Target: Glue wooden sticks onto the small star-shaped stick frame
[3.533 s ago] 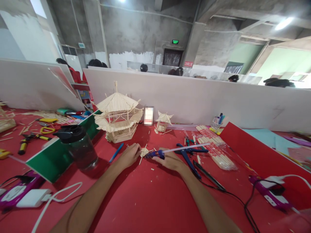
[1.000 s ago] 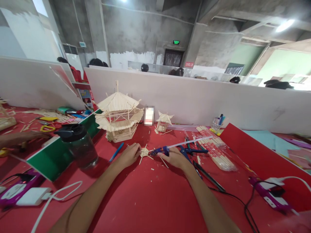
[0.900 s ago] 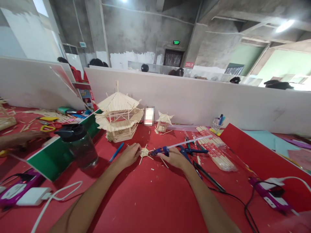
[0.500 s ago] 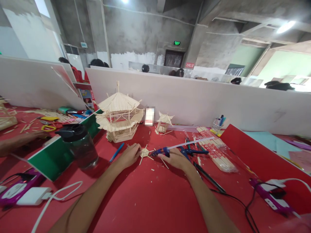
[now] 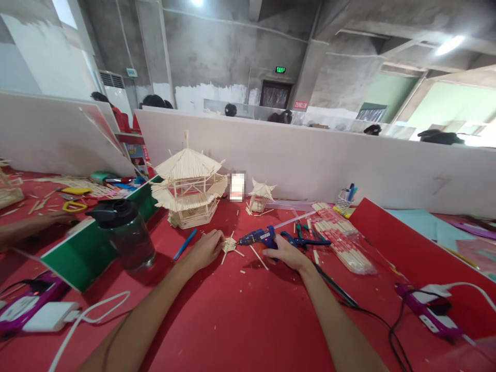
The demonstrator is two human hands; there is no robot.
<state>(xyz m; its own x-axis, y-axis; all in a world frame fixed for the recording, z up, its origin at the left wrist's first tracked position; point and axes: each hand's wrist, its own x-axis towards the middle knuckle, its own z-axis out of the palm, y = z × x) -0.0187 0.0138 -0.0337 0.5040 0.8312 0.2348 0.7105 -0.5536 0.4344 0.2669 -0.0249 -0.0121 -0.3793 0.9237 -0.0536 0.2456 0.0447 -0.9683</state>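
On the red table lies a small six-sided frame of wooden sticks [image 5: 230, 245], with sticks poking out from its corners. My left hand [image 5: 210, 247] grips its left edge, fingers pinched together. In my right hand [image 5: 285, 252] is a blue hot glue gun [image 5: 259, 236], a clear glue stick jutting from its back. The gun's nozzle points left, right at the frame; whether it touches cannot be made out. Just below the gun lies a loose stick [image 5: 259, 257]. A blue pen [image 5: 185, 244] rests left of my left hand.
Behind stand a large stick pavilion [image 5: 188, 188] and a small one [image 5: 261, 195]. Blue-handled pliers [image 5: 306, 241] and bagged sticks [image 5: 344, 243] lie right. A dark water bottle [image 5: 124, 235], green divider [image 5: 83, 263] and another person's arm [image 5: 36, 226] are left. A black cable [image 5: 374, 315] crosses the right side.
The glue gun has tipped, its body now side-on and raised, and my right hand has shifted slightly right. My left hand stays on the stick frame.
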